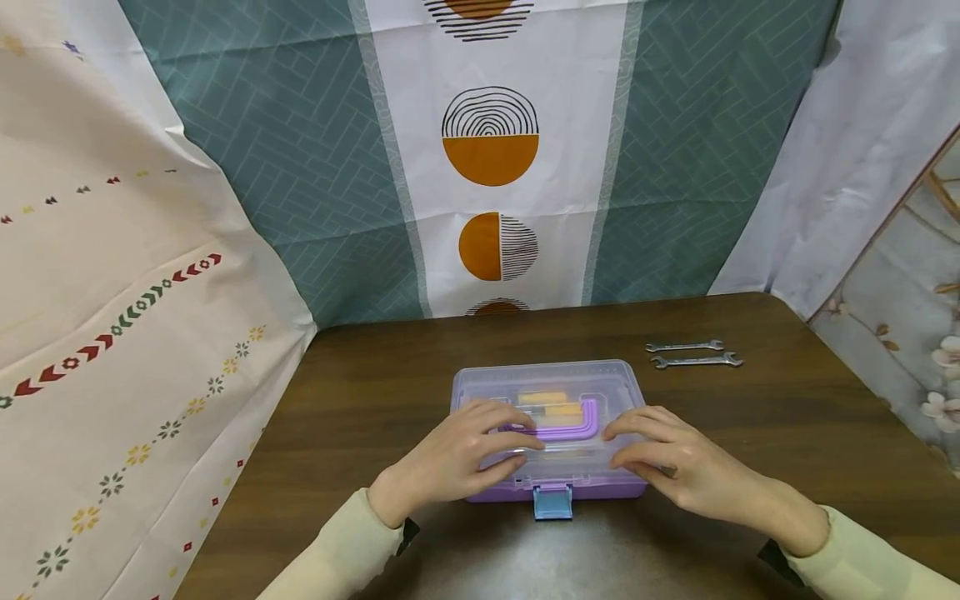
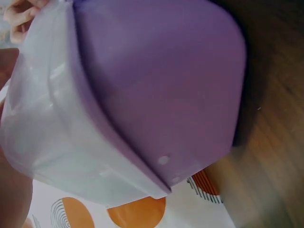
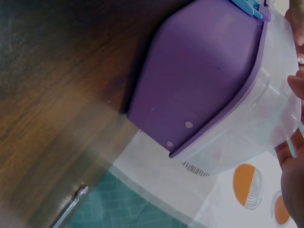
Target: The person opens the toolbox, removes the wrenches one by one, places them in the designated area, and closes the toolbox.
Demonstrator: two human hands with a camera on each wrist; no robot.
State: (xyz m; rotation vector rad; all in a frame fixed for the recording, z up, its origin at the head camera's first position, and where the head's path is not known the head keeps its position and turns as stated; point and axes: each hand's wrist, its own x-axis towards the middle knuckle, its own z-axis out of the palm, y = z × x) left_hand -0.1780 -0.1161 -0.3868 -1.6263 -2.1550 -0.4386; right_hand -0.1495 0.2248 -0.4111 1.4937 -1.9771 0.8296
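A purple plastic toolbox point(image 1: 517, 493) with a clear lid point(image 1: 543, 372) stands on the table, the lid down over it. A purple folding handle point(image 1: 589, 419) lies on top, and yellow-handled tools point(image 1: 562, 410) show through the plastic. At the front is a blue latch point(image 1: 552, 503), angled out from the wall. My left hand point(image 1: 471, 446) lies over the lid's left part, fingers loosely bent across the handle. On the right part, the fingertips of my right hand point(image 1: 678, 457) are at the lid's top. The wrist views show the purple side walls point(image 2: 166, 85) close up.
Two metal wrenches, a smaller wrench point(image 1: 684, 346) and a larger wrench point(image 1: 697, 360), lie at the back right of the brown wooden table point(image 1: 390, 375). Patterned cloth point(image 1: 300, 167) hangs behind the table and along its left side.
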